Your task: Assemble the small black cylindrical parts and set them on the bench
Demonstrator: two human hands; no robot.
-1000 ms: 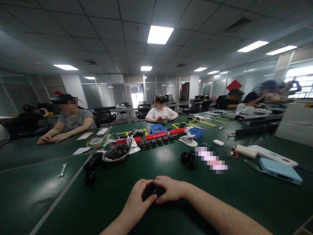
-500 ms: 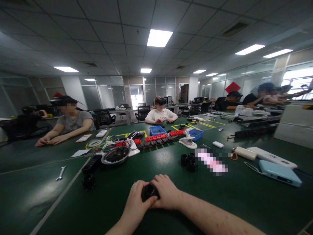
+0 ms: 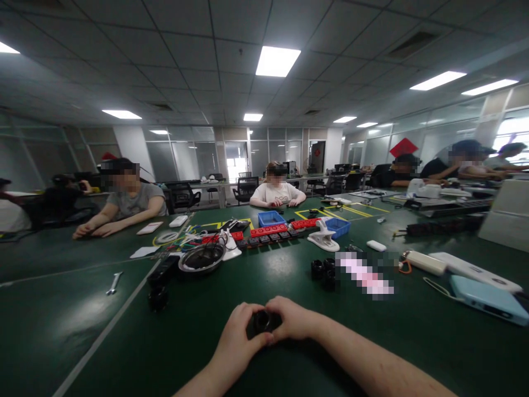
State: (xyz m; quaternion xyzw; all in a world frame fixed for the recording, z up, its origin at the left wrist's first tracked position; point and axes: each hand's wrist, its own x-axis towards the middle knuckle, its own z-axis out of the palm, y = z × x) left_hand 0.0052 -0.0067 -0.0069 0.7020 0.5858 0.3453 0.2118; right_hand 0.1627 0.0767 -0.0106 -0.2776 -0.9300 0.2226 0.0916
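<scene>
Just in front of me, both hands close round a black round part (image 3: 262, 321) with a hole in its top. My left hand (image 3: 239, 333) grips it from the left, thumb at the front and fingers behind. From the right, my right hand (image 3: 294, 320) grips the same part, its thumb tip close to the left thumb. Fingers cover much of its sides. Several similar black parts (image 3: 323, 270) stand together beyond my right hand. One more black part (image 3: 158, 298) sits to the left, near a black box-like thing (image 3: 164, 269).
An open-end wrench (image 3: 114, 283) lies at left on the green table (image 3: 198, 342). Ahead are a round dark pan (image 3: 201, 258), red blocks (image 3: 268, 230), a white clip stand (image 3: 323, 237) and blue bins (image 3: 271, 218). A light-blue device (image 3: 487, 298) lies right. Other people sit around the table.
My right hand has shifted its grip: its fingers reached over behind the part, and now they hold its right side. The camera view has turned slightly left.
</scene>
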